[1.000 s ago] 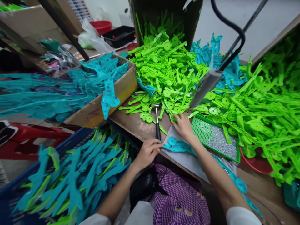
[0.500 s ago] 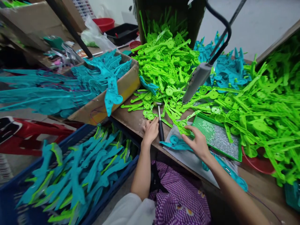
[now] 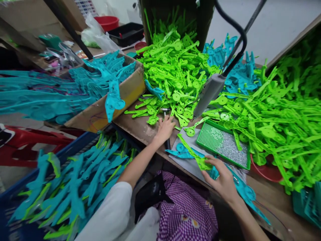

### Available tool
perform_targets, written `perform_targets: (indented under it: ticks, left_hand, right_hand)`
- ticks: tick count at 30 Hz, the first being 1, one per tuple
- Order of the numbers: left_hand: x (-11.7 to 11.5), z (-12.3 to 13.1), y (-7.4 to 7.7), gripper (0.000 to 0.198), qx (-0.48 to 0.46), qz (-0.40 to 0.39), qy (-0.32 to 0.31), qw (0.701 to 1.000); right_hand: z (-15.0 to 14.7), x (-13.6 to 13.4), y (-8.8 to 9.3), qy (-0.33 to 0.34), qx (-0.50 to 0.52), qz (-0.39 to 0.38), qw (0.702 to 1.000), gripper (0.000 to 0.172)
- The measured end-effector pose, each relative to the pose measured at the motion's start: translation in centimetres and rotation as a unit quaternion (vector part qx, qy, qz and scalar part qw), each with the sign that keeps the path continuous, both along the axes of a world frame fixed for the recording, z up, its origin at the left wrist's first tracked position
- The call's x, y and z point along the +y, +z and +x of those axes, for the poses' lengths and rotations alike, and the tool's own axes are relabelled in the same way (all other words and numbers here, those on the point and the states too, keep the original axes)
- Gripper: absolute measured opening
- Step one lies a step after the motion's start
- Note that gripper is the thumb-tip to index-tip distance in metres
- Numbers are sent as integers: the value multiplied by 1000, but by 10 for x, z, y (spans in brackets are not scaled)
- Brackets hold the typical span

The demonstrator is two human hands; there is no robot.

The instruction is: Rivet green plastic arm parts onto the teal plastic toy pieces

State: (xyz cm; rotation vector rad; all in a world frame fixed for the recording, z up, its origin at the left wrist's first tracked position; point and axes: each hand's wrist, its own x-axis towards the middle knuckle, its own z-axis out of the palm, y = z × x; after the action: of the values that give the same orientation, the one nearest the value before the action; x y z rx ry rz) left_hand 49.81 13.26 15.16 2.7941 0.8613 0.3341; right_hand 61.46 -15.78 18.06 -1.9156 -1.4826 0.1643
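My right hand [image 3: 222, 177] pinches a bright green plastic part [image 3: 200, 161], a long thin arm with a wider end, above the table's front edge. Beneath it lies a blue plastic piece [image 3: 179, 152] on a grey cloth. My left hand [image 3: 165, 130] reaches over a small hammer [image 3: 167, 144], its fingers extended near the loose green parts; the hand hides the middle of the hammer. Whether the fingers touch the hammer is unclear. Another blue piece [image 3: 244, 190] lies by my right wrist.
A grey electric screwdriver [image 3: 209, 95] hangs above the table. A green tray [image 3: 247, 165] holds small metal bits. Green parts [image 3: 175, 67] are heaped behind and to the right. Blue parts fill a cardboard box [image 3: 130, 83]; a blue crate [image 3: 12, 207] holds assembled blue and green pieces.
My right hand has drawn the green part toward me, off the table's middle. The left hand has moved from beside the hammer to over it, fingers farther forward. The view has shifted slightly.
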Motion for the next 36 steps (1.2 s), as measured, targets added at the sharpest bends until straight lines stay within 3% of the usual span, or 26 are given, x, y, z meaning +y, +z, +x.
perform_targets:
  ticks: [5,13,16,19,21,24,27,30,36]
  left_hand:
    - [22,2,-8,22,29,35,-73,996]
    - [38,10,1,39,45,50,-2,998]
    - [17,-3,7,33,10,43,18,999]
    - [-22,-38,9,25,-78,-65,-21,995]
    - [-48,-63,7,26,-69,-124,-49,989]
    - [-77,-84,3,29,-30,-138,-71,987]
    - [-90,-87,-3,25,-42,-145,-55,987]
    - [-94,-87,-9,22,-78,-158,-63,982]
    - [-99,-92,-14,16,-104,-178,-52,977]
  right_hand:
    - [-6,-1,-3,15,-2,-7,1000,22]
    - [-12,9,-6,32,-26,4,999,24]
    - [-10,27,-11,45,-32,18,998,25]
    - [-5,54,-16,61,-24,12,998,27]
    - [-1,76,-21,80,-22,1,997,29]
    - [0,105,-28,107,-33,-16,994,31]
    - [-4,115,-35,142,-43,-41,988,28]
    - [-4,109,-39,170,-29,-56,983,30]
    - [10,112,-26,203,-22,-138,969,48]
